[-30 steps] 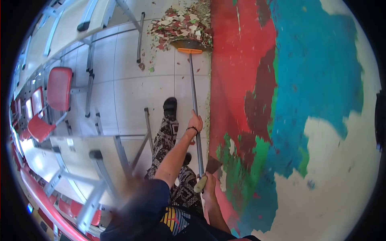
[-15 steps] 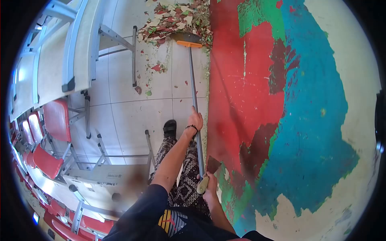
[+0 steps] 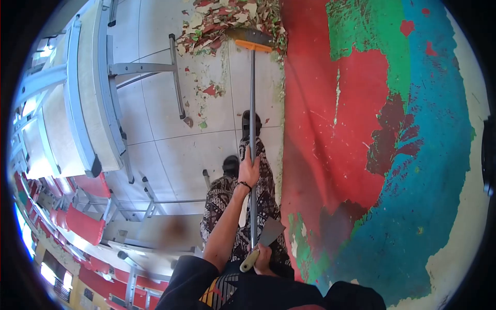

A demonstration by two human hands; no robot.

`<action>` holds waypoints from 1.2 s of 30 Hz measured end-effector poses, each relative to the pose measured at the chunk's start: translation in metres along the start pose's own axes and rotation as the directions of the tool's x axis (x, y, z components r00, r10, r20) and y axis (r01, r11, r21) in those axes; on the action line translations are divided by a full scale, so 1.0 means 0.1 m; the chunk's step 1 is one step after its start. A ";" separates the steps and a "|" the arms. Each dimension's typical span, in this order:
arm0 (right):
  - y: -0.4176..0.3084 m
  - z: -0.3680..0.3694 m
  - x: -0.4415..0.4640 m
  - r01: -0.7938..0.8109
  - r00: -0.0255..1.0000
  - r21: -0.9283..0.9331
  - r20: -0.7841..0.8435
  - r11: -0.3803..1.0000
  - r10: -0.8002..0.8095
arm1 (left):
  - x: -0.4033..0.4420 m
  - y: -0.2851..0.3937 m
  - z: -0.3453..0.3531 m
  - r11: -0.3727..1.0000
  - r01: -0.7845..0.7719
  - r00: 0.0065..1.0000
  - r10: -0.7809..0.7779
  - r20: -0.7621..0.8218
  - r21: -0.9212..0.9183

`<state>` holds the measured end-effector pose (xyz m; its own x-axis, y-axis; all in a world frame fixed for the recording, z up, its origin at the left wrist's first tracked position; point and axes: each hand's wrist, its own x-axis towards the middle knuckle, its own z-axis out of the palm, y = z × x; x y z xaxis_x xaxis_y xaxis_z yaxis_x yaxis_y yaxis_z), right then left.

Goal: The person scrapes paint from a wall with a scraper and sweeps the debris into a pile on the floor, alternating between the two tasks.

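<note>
Your left hand is closed around the grey pole of the broom, with the fingers wrapped on the shaft and a dark bracelet at the wrist. Your right hand is positioned lower, close to the torso, and is closed at the lower end of the pole and on the scraper; its fingers are partly hidden, so their exact placement cannot be told. The scraper blade is angled up and to the right of the pole, and its pale handle crosses the pole end. The broom extends forward, away from your body, with its orange head and dark bristles at the near edge of the debris pile. The pile consists of red, cream and green flakes on the tiled floor, beside the base of the wall. The wall carries irregular areas of red, green, blue and cream. Loose flakes lie on the tiles nearer to you. Your black footwear stands beside the pole. Tables with metal legs and red chairs are located to the left.
</note>
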<state>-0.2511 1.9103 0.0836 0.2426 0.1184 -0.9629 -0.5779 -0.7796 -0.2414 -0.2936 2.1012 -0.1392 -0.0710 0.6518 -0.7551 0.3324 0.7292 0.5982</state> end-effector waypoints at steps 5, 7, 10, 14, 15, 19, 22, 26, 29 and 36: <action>0.20 -0.33 -0.15 0.053 0.997 -0.062 0.054 0.997 -0.050 | -0.23 0.04 -0.05 0.998 0.015 0.992 -0.008 0.124 -0.054; 0.41 -0.68 -0.34 0.038 0.999 -0.074 -0.029 0.997 -0.041 | -0.61 -0.01 0.01 0.993 0.103 0.983 -0.092 0.160 -0.059; 1.17 -1.45 -0.65 0.110 0.967 -0.278 -0.190 0.954 -0.167 | -1.19 -0.36 0.19 1.000 0.005 0.997 -0.006 0.080 0.023; 0.63 -1.41 -1.00 -0.114 0.988 -0.132 -0.118 0.985 0.098 | -1.44 -0.45 0.38 0.996 0.089 0.982 -0.083 0.172 -0.030; 0.49 -1.30 -0.86 -0.112 0.989 -0.131 -0.115 0.985 0.097 | -1.36 -0.49 0.45 0.995 0.088 0.981 -0.081 0.178 -0.035; 0.16 -0.89 0.04 0.082 0.986 -0.242 -0.122 0.967 -0.114 | -0.42 -0.32 0.56 0.998 -0.042 0.998 0.044 0.039 -0.042; -0.25 -0.60 0.82 0.231 0.971 -0.260 -0.007 0.938 -0.241 | 0.36 0.07 0.59 0.995 0.081 0.996 -0.078 0.048 -0.065; -0.15 -0.75 1.13 0.320 0.947 -0.211 0.045 0.924 -0.318 | 0.54 0.01 0.73 0.996 0.035 0.999 -0.034 0.022 -0.083; -0.27 -0.77 1.31 0.310 0.951 -0.201 0.046 0.929 -0.307 | 0.68 0.01 0.83 0.990 0.079 0.997 -0.076 0.026 -0.115; -0.36 -0.44 1.74 0.311 0.939 0.005 0.156 0.950 -0.308 | 1.24 0.09 0.80 0.998 -0.063 0.995 0.061 -0.075 -0.020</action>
<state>-0.1542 1.9318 -0.0704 0.2836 0.4473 -0.8482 -0.4777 -0.7011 -0.5294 -0.2245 2.1722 -0.2485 -0.1206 0.7088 -0.6950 0.3174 0.6909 0.6495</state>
